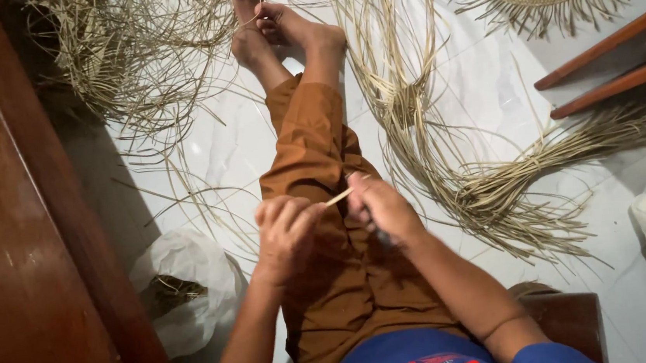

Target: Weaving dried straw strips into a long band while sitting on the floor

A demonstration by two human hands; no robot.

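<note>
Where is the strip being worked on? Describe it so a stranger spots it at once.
Start at the brown trousers stretched along the white floor. Above the lap, the left hand and right hand meet. Between them runs one short pale strip, held apart from the loose bundles.

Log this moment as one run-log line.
left hand: pinching straw strip | right hand: gripping strip, dark tool | straw bundle: on floor, right

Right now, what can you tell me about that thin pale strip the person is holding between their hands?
The strip is a short, narrow, pale tan sliver, dry and stiff like straw or palm leaf. It lies slanted above the lap, over brown trousers. The left hand pinches its lower end; the right hand closes on its upper end and also grips a dark tool, partly hidden. Only the middle bit shows between the hands. It matches the long fibres spread on the white floor.
</note>
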